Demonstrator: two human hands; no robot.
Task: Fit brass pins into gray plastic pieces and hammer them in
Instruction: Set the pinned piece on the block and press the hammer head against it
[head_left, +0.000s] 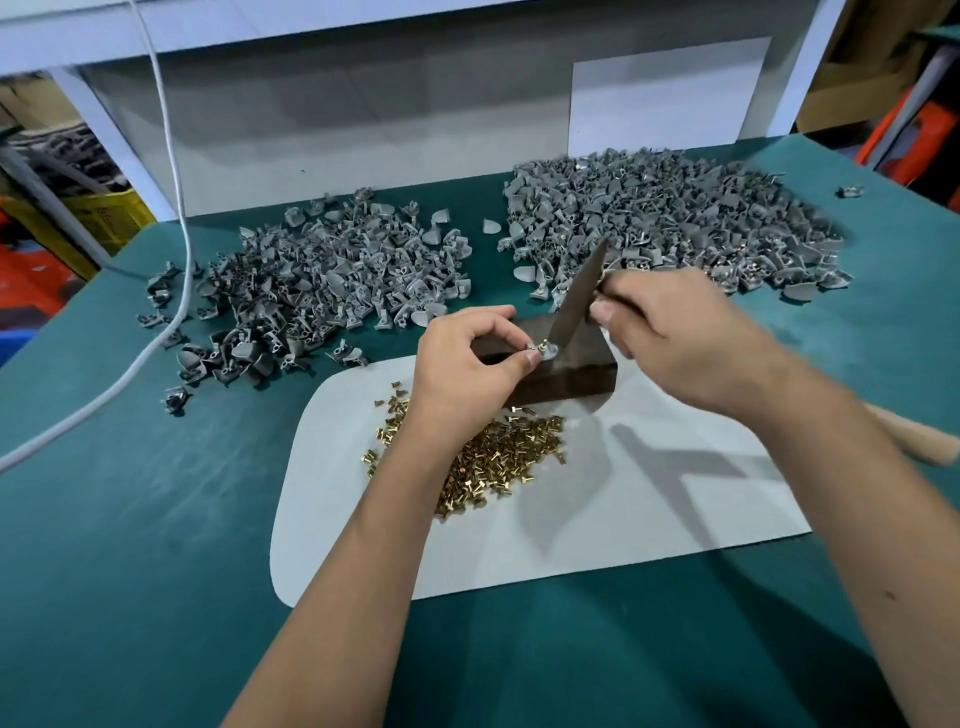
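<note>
My left hand (470, 358) pinches a gray plastic piece (537, 352) against the top of a dark block (571, 371). A brass pin (544, 342) stands upright in that piece. My right hand (675, 338) grips a hammer; its dark metal head (579, 296) slants down with its lower end beside the pin. The wooden handle end (919, 436) pokes out past my right forearm. Loose brass pins (498, 457) lie heaped on a white sheet (649, 499) in front of the block.
Two big heaps of gray plastic pieces lie on the green table (130, 519): one at back left (311, 291), one at back right (670, 218). A white cable (171, 208) runs down the left side. A white wall panel closes the back.
</note>
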